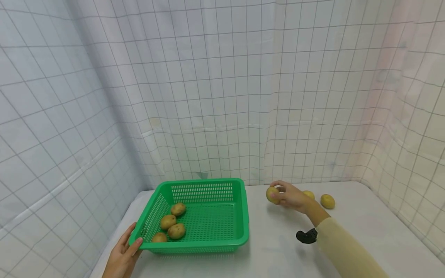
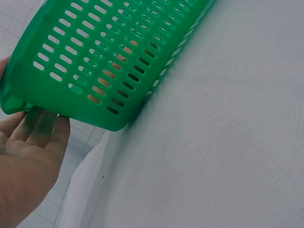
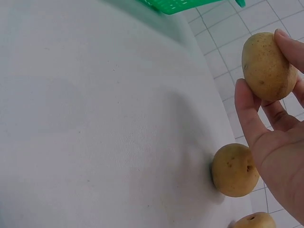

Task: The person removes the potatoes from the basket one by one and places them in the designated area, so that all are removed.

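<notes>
My right hand (image 1: 290, 197) holds a potato (image 1: 272, 195) between thumb and fingers, raised over the table to the right of the basket. In the right wrist view the same potato (image 3: 267, 66) shows whole, gripped at its side. My left hand (image 1: 122, 253) grips the near left corner of the green plastic basket (image 1: 199, 244), thumb on top of the rim and fingers beneath it, as the left wrist view shows from outside the slotted wall (image 2: 71, 61). Several potatoes (image 1: 176, 231) lie inside the basket, gathered at its left side.
Two more potatoes lie on the white table (image 1: 274, 247): one (image 1: 308, 194) partly behind my right hand, another (image 1: 327, 201) further right. A black perforated object (image 1: 306, 236) shows beside my right sleeve, partly covered by it. White grid-patterned curtains (image 1: 222, 96) enclose the back and sides.
</notes>
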Available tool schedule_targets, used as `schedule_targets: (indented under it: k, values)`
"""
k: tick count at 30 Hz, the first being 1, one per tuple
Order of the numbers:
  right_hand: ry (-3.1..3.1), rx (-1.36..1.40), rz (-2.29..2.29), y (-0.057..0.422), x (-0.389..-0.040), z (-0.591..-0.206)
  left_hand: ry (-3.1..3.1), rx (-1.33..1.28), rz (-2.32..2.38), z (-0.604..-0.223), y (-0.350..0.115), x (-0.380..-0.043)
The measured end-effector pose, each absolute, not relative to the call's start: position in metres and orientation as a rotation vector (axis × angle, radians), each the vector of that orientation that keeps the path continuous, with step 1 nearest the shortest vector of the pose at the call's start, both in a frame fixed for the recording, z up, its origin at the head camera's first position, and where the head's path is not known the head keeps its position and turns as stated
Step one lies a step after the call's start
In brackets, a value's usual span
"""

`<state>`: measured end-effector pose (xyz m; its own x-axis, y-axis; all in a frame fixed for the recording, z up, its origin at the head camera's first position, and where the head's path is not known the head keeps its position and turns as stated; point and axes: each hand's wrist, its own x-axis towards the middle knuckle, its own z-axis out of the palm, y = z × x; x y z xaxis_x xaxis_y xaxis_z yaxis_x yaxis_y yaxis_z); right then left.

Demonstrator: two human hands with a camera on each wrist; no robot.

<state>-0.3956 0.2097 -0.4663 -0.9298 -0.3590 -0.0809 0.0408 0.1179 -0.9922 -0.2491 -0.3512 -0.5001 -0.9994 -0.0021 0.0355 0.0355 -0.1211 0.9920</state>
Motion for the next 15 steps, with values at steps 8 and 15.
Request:
schedule_targets:
  k: [8, 15]
  values:
    - [2.087, -0.363, -1.881, 0.227, -0.393, -0.466, -2.062, -0.022, -2.338, -0.5, -0.351, -0.25]
    - [2.135, -0.362, -1.863, 0.244, -0.39, -0.463, -2.052, -0.001, -2.334, -0.501, -0.35, -0.25]
